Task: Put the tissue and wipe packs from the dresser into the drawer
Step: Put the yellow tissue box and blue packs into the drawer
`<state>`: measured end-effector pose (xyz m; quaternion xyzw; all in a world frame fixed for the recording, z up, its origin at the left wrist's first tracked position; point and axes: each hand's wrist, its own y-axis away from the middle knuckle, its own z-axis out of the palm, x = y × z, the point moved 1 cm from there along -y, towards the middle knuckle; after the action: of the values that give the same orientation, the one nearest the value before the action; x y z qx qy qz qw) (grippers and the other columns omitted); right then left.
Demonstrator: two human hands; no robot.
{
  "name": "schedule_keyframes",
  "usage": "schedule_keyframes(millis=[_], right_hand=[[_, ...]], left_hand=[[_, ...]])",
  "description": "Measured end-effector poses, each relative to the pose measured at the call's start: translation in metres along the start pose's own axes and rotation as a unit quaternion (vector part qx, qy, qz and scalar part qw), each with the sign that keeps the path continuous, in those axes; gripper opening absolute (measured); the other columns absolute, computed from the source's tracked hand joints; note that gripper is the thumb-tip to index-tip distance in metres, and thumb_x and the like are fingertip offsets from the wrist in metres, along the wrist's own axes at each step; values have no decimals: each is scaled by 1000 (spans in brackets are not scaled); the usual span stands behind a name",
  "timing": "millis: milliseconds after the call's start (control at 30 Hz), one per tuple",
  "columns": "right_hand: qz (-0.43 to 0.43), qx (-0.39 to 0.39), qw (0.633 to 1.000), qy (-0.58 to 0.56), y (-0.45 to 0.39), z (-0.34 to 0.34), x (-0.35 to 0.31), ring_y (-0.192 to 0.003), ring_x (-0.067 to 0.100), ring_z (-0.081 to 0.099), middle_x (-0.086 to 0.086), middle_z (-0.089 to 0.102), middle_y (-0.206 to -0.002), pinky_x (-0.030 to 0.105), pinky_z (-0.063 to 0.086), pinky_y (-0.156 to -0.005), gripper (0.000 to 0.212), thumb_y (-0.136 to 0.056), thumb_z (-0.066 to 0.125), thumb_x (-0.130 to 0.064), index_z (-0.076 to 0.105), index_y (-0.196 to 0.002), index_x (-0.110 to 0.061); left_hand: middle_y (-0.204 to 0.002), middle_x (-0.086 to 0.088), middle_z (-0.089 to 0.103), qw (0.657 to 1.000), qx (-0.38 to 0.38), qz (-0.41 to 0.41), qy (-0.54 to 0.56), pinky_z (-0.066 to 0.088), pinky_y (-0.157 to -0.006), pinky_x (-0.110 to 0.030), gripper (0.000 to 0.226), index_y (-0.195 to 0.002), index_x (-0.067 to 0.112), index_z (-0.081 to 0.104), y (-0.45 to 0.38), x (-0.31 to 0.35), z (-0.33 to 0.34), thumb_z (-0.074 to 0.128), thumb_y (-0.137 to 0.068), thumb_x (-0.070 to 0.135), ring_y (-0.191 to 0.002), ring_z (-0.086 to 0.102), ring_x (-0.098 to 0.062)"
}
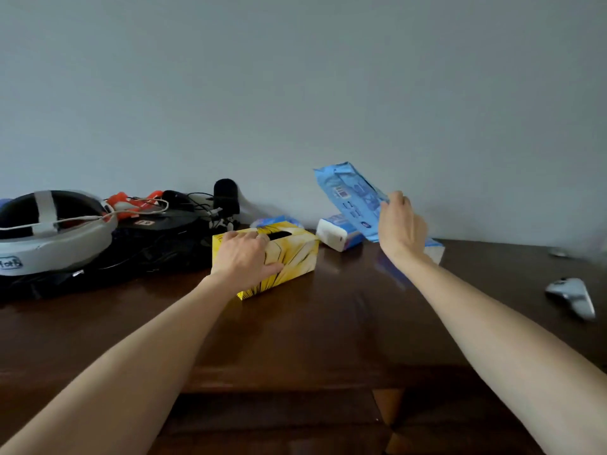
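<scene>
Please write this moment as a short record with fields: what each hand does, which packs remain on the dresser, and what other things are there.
left hand: left hand grips the yellow tissue box, which sits on the dresser
right hand: right hand holds the blue wipe pack lifted above the dresser
packs still on dresser: white tissue pack near the wall; another blue pack behind the box, mostly hidden
other things: headset, black bag with cables, grey controller
drawer: not clearly in view

Yellow tissue box (289, 257), lifted blue wipe pack (351, 198)
</scene>
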<state>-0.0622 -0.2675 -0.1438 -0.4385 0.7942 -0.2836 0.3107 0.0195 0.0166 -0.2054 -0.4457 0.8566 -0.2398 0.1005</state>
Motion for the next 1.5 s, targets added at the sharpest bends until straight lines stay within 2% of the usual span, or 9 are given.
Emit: schedule_keyframes(millis=[200, 433, 567, 700, 867, 1000, 1233, 1367, 1500], right_hand=[[9, -16, 992, -129, 94, -58, -7, -94, 47, 64, 22, 63, -114, 41, 35, -66, 24, -106, 41, -24, 51, -113, -4], [38, -44, 954, -294, 187, -125, -14, -91, 32, 66, 4, 65, -99, 42, 50, -71, 15, -96, 54, -25, 50, -105, -13], [5, -48, 953, -299, 245, -151, 17, -84, 20, 68, -4, 65, -94, 46, 57, -76, 17, -88, 63, -28, 53, -97, -17], [-100, -60, 951, -285, 318, -156, 65, -86, 6, 68, -13, 64, -101, 40, 58, -68, 26, -82, 66, -38, 53, -95, -20], [-242, -86, 948, -186, 390, -128, 99, -66, 19, 67, -5, 63, -92, 32, 49, -47, 26, -80, 65, -35, 49, -96, -21], [-243, -151, 952, -109, 423, -86, 121, -52, 17, 58, -8, 54, -78, 27, 39, -44, 23, -81, 69, -32, 50, -89, -21], [-36, -356, 931, -67, 509, -3, 171, -64, 29, 65, -4, 61, -84, 31, 35, -54, 34, -80, 79, -21, 47, -88, -23], [-14, -434, 897, -88, 542, 22, 180, -68, 16, 62, -9, 58, -88, 19, 34, -50, 30, -86, 76, -16, 48, -90, -26], [-9, -452, 888, -80, 549, 31, 164, -66, 12, 62, -11, 56, -98, 36, 54, -58, 26, -87, 76, -15, 53, -91, -26]], left_hand=[[-112, -2, 74, 994, 75, -5, 78, 39, -102, -40, 73, -124, 21, 66, 83, 17, -37, 62, -75, 74, -109, 64, -25], [-110, -1, 71, 981, 180, 41, 64, 33, -108, -43, 63, -119, 20, 62, 185, 61, -81, 66, -77, 67, -107, 63, -26], [-108, 0, 73, 977, 171, 98, 79, 34, -108, -41, 64, -118, 20, 63, 245, 79, -79, 61, -79, 70, -105, 66, -23], [-101, 0, 70, 961, 154, 215, 84, 37, -108, -41, 64, -119, 16, 63, 305, 67, -50, 59, -86, 70, -98, 66, -24], [-94, -5, 68, 925, 61, 373, 47, 46, -100, -46, 59, -117, 9, 65, 379, 50, 9, 61, -90, 61, -89, 65, -27], [-94, -5, 72, 952, -57, 299, 22, 49, -96, -43, 64, -112, 9, 70, 420, 29, 60, 57, -86, 67, -91, 68, -28], [-105, 0, 74, 980, -186, 71, 10, 43, -100, -41, 65, -114, 17, 71, 470, -14, 134, 62, -75, 69, -103, 68, -25], [-112, -4, 74, 979, -201, 32, 18, 45, -104, -43, 69, -121, 13, 70, 487, -23, 166, 65, -78, 67, -109, 68, -26], [-119, -4, 69, 976, -205, 51, 53, 39, -112, -42, 67, -128, 14, 63, 485, -23, 196, 60, -85, 66, -118, 60, -26]])
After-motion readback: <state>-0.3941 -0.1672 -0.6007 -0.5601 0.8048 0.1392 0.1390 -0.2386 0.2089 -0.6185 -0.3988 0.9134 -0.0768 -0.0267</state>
